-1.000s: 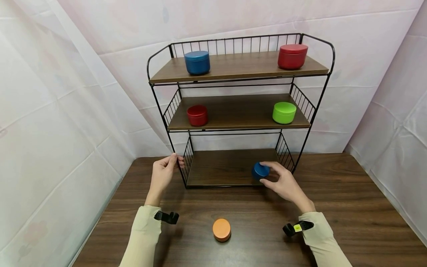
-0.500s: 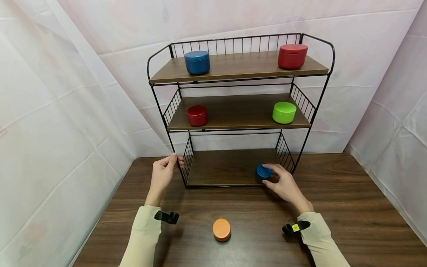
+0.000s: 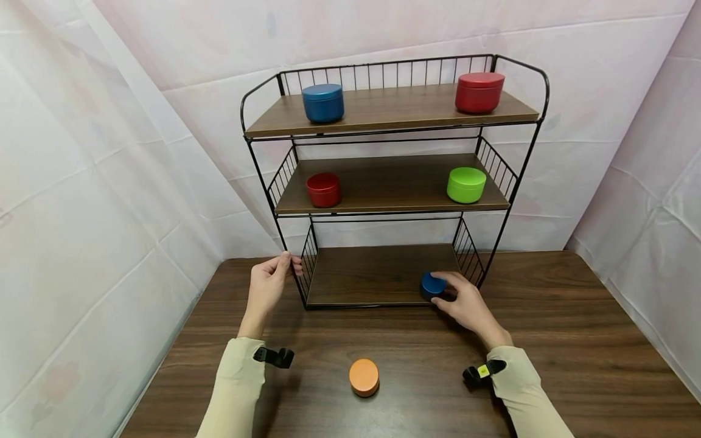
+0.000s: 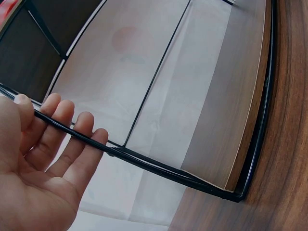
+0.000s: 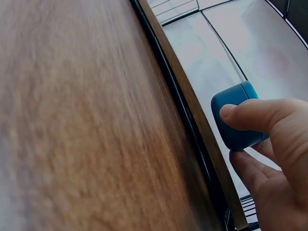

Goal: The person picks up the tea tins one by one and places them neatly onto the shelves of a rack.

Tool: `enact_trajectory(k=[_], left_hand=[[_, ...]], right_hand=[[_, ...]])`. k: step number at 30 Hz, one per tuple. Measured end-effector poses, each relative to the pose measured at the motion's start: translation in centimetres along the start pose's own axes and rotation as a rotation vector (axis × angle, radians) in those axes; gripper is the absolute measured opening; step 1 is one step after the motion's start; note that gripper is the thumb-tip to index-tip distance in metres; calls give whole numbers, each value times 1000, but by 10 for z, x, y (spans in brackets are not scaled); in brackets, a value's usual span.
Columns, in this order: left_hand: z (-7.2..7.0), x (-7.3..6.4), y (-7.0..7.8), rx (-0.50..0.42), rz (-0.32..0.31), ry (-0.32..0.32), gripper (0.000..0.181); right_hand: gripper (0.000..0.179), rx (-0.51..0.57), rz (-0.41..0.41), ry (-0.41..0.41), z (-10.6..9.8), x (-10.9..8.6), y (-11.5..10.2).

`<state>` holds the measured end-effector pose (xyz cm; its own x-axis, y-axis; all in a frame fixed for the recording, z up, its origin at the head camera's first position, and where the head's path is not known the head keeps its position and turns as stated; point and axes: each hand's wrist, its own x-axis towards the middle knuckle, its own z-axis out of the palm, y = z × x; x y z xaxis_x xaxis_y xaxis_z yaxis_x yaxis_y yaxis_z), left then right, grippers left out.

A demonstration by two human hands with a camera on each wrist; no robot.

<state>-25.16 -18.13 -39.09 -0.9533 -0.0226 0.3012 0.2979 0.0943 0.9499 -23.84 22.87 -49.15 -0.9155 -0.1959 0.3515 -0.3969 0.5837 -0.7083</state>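
A three-tier rack point(image 3: 383, 304) with black wire framing and brown wooden shelves stands on the table. Its left front post is held by my left hand point(image 3: 265, 293); in the left wrist view, the fingers point(image 4: 87, 156) pass behind the black rod with the thumb on the near side. At the right front of the bottom shelf, my right hand point(image 3: 471, 310) pinches a small round blue lidded tin point(image 3: 431, 286) between thumb and fingers. In the right wrist view the thumb crosses the side of that tin point(image 5: 232, 137), close over the shelf's front edge.
On the top shelf are another blue tin point(image 3: 323, 103) and a red tin point(image 3: 479, 93). The middle shelf bears a dark red tin point(image 3: 324, 190) and a green tin point(image 3: 467, 185). An orange tin point(image 3: 364, 377) sits on the table point(image 3: 416, 377) in front. White cloth hangs behind.
My right hand has shifted slightly right and nearer, taking the blue tin with it along the bottom shelf. The left hand stays on the post.
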Motion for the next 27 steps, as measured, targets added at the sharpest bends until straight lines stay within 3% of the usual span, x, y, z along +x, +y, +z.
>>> enact_trajectory(k=[7, 11, 18, 23, 27], left_hand=[[-1, 0, 0, 30, -6, -11, 38], [-5, 5, -11, 31, 1, -23, 36], [-5, 9, -26, 0, 13, 10, 39], [-5, 8, -23, -5, 9, 11, 37], [-3, 5, -11, -4, -1, 1, 34]], right_hand=[[55, -12, 12, -13, 2, 3, 3], [55, -6, 15, -7, 3, 3, 6], [54, -1, 24, 7, 3, 2, 8], [54, -1, 31, 6, 3, 2, 9], [53, 5, 28, 9, 3, 2, 8]])
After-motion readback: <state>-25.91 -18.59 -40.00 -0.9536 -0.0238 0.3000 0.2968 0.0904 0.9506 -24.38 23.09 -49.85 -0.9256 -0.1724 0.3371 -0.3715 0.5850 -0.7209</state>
